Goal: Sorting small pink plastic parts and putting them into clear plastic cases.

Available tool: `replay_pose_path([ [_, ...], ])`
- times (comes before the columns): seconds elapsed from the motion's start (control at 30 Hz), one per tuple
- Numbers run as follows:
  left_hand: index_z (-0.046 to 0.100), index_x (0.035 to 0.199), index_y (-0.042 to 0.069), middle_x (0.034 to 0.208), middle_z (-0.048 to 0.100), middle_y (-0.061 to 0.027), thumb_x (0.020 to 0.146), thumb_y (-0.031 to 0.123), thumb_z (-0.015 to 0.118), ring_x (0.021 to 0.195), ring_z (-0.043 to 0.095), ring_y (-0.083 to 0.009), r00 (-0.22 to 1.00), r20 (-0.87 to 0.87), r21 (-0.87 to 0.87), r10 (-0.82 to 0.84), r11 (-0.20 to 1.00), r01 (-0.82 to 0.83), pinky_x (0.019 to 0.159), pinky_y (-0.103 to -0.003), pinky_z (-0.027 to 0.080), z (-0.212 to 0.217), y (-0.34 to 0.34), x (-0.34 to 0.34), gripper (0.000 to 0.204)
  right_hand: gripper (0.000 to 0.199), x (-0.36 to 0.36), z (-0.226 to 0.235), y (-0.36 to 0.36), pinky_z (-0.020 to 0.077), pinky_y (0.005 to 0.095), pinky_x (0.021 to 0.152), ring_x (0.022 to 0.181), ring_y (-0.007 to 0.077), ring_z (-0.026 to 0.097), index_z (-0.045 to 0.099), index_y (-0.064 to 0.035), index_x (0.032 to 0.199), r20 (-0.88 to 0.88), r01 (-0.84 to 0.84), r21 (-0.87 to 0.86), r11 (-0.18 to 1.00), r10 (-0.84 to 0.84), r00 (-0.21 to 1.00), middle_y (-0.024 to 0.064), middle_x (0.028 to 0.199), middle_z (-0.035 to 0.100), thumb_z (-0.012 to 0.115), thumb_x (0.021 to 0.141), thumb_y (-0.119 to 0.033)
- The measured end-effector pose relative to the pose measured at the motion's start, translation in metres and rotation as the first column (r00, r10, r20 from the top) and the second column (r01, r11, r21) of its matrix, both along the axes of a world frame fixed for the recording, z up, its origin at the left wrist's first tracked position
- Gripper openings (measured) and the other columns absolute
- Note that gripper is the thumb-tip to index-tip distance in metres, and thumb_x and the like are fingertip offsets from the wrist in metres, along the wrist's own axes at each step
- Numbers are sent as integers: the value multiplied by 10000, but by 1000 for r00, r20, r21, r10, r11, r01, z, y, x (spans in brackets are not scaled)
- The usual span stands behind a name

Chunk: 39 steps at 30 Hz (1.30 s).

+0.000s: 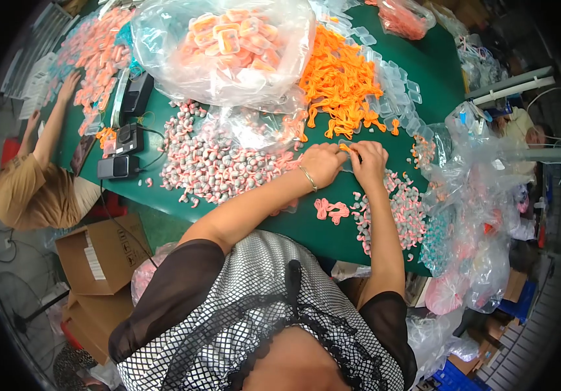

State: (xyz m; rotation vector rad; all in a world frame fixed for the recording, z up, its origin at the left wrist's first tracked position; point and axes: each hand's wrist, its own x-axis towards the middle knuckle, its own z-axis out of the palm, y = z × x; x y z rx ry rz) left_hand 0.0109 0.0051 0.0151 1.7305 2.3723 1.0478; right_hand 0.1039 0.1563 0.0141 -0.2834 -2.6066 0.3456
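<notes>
Both of my hands meet over the green table. My left hand (324, 165), with a bracelet at its wrist, is closed at the fingertips on a small clear plastic case (345, 164). Pinched at the case's other side is my right hand (369, 163). A bit of orange cord (345, 148) shows between the fingertips; the fingers hide most of the case. Beyond the hands lies a heap of orange cords (342, 81), with clear empty cases (397, 88) along its right. Small pink-and-grey plugs (205, 159) spread to the left, and more plugs (397, 215) lie by my right forearm.
Pink cords (331, 210) lie just nearer than my hands. A big clear bag (163, 45) of filled orange cases stands at the back. Black devices (117, 167) with cables sit left. A co-worker (36, 186) reaches over the left side. Plastic bags (469, 215) crowd the right edge.
</notes>
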Motion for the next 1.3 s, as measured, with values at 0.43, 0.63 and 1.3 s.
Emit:
replay_pose_path([
  [0.43, 681, 906, 162, 907, 669, -125, 803, 249, 610, 827, 641, -326, 840, -45, -418, 541, 753, -508, 721, -433, 504, 18, -51, -115, 153, 121, 19, 4, 6, 429, 376, 771, 896, 264, 563, 651, -86, 878, -76, 59, -134, 989, -70, 995, 51, 901, 620, 624, 767, -47],
  [0.63, 673, 902, 134, 977, 649, -159, 830, 213, 505, 902, 630, -337, 872, -121, -379, 474, 790, -482, 779, -454, 493, 0, -47, -119, 199, 112, 35, 8, 16, 457, 387, 735, 833, 303, 573, 645, -52, 854, -154, 68, -192, 979, -99, 983, 107, 864, 616, 629, 751, -11],
  [1.3, 632, 889, 67, 820, 650, -139, 804, 103, 617, 700, 640, -297, 947, 104, -106, 303, 950, -292, 642, -374, 511, 16, -75, -113, 94, 135, 73, -20, 125, 487, 421, 718, 838, 309, 597, 640, -101, 889, 233, 640, -56, 767, -613, 755, 97, 874, 608, 652, 755, -84],
])
